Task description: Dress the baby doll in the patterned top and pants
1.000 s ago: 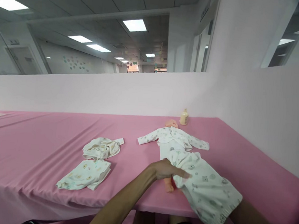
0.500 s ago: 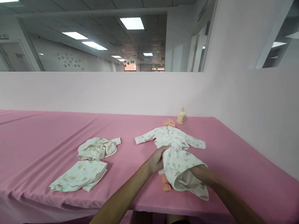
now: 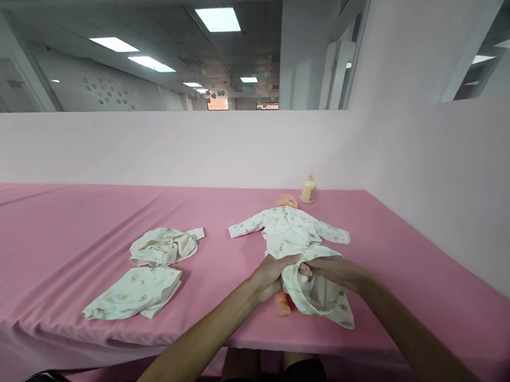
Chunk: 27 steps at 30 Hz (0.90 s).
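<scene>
A baby doll (image 3: 287,200) lies on its back, head toward the wall, dressed in a white printed long-sleeved baby top (image 3: 294,223). White printed baby pants (image 3: 317,302) are bunched over its lower body, one wide opening facing me. My left hand (image 3: 269,276) is closed on the pants' left side. At the opening's upper right edge, my right hand (image 3: 341,271) is closed on the gathered cloth, its fingertips partly hidden. Between the hands, a small doll foot (image 3: 305,270) shows in the opening. The other doll leg (image 3: 282,304) lies bare below my left hand.
On the pink-covered table (image 3: 210,305), a crumpled printed garment (image 3: 164,247) and a folded printed cloth piece (image 3: 136,292) lie to the left. A cream pump bottle (image 3: 308,190) stands beyond the doll's head. A white wall (image 3: 174,149) with windows borders the back and right.
My right hand, earlier reaching inside the pants' opening, has moved up and left to its edge. The cloth is more bunched, and a doll foot now shows inside. The view has tilted down slightly.
</scene>
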### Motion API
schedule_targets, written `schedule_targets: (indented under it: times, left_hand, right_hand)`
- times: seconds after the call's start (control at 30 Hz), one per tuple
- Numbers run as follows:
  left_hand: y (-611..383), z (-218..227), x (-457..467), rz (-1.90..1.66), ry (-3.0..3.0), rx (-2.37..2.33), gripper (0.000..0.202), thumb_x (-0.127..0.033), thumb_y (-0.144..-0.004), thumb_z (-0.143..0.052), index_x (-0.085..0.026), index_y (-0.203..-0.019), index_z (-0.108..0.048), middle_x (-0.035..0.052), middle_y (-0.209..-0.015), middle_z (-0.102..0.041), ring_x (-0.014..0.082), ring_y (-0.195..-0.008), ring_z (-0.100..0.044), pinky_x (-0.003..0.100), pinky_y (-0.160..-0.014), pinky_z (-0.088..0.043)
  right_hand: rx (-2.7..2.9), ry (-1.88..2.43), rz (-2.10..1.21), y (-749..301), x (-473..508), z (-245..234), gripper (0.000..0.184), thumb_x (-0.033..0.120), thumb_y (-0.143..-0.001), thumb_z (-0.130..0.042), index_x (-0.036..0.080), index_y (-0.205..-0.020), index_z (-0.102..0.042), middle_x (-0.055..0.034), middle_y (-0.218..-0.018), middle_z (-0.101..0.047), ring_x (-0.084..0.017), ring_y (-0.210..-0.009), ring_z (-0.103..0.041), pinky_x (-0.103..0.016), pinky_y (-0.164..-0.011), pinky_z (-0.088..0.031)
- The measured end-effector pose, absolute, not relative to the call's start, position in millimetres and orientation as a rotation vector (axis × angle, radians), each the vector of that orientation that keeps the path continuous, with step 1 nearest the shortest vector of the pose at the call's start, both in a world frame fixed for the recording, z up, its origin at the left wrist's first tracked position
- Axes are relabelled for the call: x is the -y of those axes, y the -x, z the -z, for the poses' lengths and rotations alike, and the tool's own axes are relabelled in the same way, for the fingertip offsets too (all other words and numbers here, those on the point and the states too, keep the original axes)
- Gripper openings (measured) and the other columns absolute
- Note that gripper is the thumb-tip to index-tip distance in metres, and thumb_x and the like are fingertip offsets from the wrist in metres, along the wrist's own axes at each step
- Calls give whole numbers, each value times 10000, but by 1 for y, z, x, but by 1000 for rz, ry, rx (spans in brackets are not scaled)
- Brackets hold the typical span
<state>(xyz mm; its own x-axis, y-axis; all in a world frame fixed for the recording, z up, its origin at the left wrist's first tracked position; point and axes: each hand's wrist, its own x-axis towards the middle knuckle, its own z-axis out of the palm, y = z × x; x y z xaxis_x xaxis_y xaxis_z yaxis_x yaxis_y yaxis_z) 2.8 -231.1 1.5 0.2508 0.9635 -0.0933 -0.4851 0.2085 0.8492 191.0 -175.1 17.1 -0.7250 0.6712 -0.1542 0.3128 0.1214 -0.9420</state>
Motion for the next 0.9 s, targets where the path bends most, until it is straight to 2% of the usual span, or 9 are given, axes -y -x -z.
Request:
schedule_targets:
  times: [0.07, 0.13, 0.2, 0.3, 0.4, 0.53, 0.7, 0.8, 0.9]
  left_hand:
    - [13, -5, 241, -1217, -735, -820, 280, -258, -823, -705, -56, -1016, -703, 144, -926, -722, 175, -808, -672, 293, -792, -549]
    - [30, -8, 251, -1266, -708, -855, 238, -264, -845, -675, -59, -963, -702, 136, -917, -715, 173, -826, -667, 277, -779, -545]
    - [46, -12, 262, -1306, -741, -840, 203, -276, -864, -646, -80, -827, -677, 113, -865, -701, 153, -771, -650, 248, -701, -532]
    - [61, -19, 277, -1382, -714, -799, 267, -256, -857, -645, -121, -642, -559, 30, -658, -604, 112, -617, -581, 210, -564, -471]
    - [64, -20, 294, -1419, -540, -717, 288, -199, -844, -641, -143, -604, -492, -17, -564, -479, 102, -572, -533, 217, -550, -462]
    - [57, 2, 318, -1461, -306, -712, 172, -70, -802, -635, -132, -672, -539, 6, -617, -544, 112, -615, -580, 226, -623, -512]
    - [48, 45, 323, -1481, -146, -960, 36, -57, -823, -619, -90, -836, -616, 74, -750, -671, 163, -674, -662, 278, -646, -568]
    - [47, 57, 319, -1491, -128, -1001, 82, -72, -844, -617, -60, -925, -630, 101, -812, -697, 174, -710, -684, 289, -666, -586]
    - [49, 61, 318, -1519, -118, -1000, 127, -75, -848, -625, -56, -973, -632, 106, -836, -704, 176, -727, -694, 288, -690, -597]
  right_hand:
    - [2153, 877, -1688, -201, 180, -19, 468, 545, -901, -537, 245, -1247, -632, -54, -1295, -620, -236, -1227, -546, -357, -1027, -440]
    - [2303, 942, -1589, -212, 188, -21, 538, 578, -887, -538, 278, -1332, -570, -49, -1365, -566, -254, -1257, -512, -372, -1027, -426]
    - [2526, 1029, -1429, -219, 200, -26, 516, 605, -871, -539, 274, -1259, -618, -50, -1253, -618, -266, -1140, -564, -376, -935, -459]
    - [2779, 997, -1236, -224, 221, -38, 442, 615, -831, -582, 262, -1082, -667, -21, -1012, -653, -225, -902, -583, -326, -735, -455]
    - [2811, 941, -1120, -222, 237, -47, 377, 597, -817, -604, 256, -968, -662, -9, -906, -620, -191, -805, -530, -292, -643, -390]
    - [2806, 910, -1152, -218, 245, -43, 303, 547, -845, -591, 260, -887, -680, -16, -837, -608, -176, -734, -510, -299, -606, -340]
    - [2353, 1140, -1349, -197, 228, -24, 479, 603, -827, -594, 229, -1115, -678, -70, -965, -684, -229, -855, -617, -314, -700, -440]
    - [2029, 1288, -1460, -175, 210, -14, 538, 621, -813, -605, 214, -1164, -637, -93, -1044, -690, -241, -924, -635, -330, -765, -465]
    - [1824, 1346, -1525, -156, 197, -3, 559, 599, -733, -700, 203, -1124, -649, -109, -1106, -675, -268, -1004, -625, -349, -820, -467]
